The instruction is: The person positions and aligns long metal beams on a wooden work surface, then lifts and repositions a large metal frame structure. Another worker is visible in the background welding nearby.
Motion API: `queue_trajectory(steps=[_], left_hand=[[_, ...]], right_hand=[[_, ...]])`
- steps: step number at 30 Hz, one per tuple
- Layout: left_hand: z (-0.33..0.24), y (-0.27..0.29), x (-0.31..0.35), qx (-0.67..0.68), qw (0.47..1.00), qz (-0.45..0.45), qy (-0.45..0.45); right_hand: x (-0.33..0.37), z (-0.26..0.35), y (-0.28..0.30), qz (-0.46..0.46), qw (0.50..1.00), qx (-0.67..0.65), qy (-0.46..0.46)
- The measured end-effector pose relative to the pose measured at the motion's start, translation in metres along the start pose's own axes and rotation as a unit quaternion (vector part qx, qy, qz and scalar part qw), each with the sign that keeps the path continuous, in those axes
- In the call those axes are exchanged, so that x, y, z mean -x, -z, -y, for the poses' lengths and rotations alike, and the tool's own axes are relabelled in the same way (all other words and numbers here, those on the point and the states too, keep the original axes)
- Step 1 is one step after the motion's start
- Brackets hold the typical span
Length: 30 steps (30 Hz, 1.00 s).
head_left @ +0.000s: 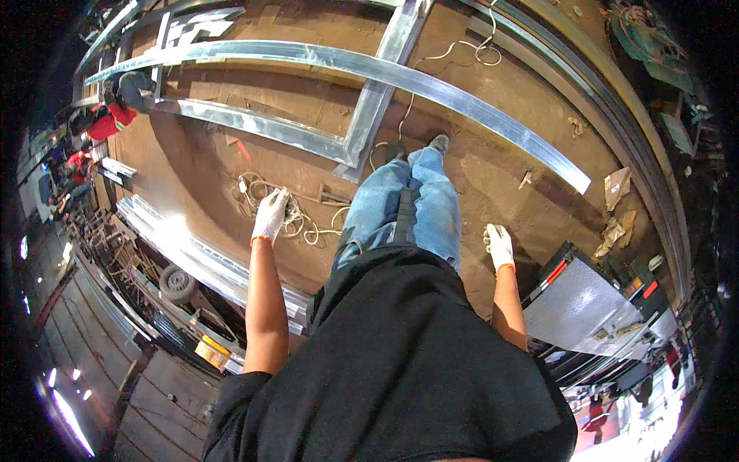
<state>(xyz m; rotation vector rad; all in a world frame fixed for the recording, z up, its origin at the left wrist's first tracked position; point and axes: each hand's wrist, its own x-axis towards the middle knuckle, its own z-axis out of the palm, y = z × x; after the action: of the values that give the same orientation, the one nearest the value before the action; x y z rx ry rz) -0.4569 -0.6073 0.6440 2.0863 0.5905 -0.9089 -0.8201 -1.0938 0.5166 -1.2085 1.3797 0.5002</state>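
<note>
My left hand (pixel 270 216), in a white work glove, hangs to the left of my legs. Its fingers are curled together, and a small greyish bit shows beside the fingertips; I cannot make out what it is. Behind that hand a tangled pale cable (pixel 312 233) lies on the brown floor. My right hand (pixel 499 245), gloved in white too, is held out to the right of my legs. Its fingers are loosely bent and apart, with nothing seen in them. In front of my feet stands a welded grey metal frame (pixel 368 115), crossed by a long metal bar (pixel 477 115).
Silvery metal profiles (pixel 181 235) lie stacked at left, near a wheel (pixel 178 283). A worker in red (pixel 114 122) crouches at far left. At right are a metal-topped cabinet (pixel 577 304), cardboard scraps (pixel 616 189) and long dark beams (pixel 654 162). A thin cable (pixel 450 52) trails ahead.
</note>
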Motion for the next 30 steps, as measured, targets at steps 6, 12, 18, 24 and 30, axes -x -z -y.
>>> queue_trajectory(steps=[6, 12, 18, 24, 30], left_hand=[[0.021, -0.039, -0.036, -0.179, 0.978, 0.111, 0.008], [0.061, -0.080, -0.076, -0.194, 0.973, 0.124, -0.017], [0.053, -0.107, -0.054, -0.164, 0.978, 0.128, -0.027], [0.022, -0.137, -0.031, -0.203, 0.965, 0.145, -0.084], [-0.049, -0.222, -0.141, -0.278, 0.907, 0.089, -0.305]], right_hand=[[0.013, 0.029, 0.009, -0.039, 0.995, -0.008, 0.094], [0.033, 0.068, -0.030, 0.015, 0.926, 0.362, 0.106], [-0.001, 0.041, -0.047, 0.248, 0.896, 0.366, -0.029], [0.100, 0.090, 0.013, 0.350, 0.859, 0.331, 0.171], [-0.126, 0.139, -0.020, 0.376, 0.749, 0.530, 0.127]])
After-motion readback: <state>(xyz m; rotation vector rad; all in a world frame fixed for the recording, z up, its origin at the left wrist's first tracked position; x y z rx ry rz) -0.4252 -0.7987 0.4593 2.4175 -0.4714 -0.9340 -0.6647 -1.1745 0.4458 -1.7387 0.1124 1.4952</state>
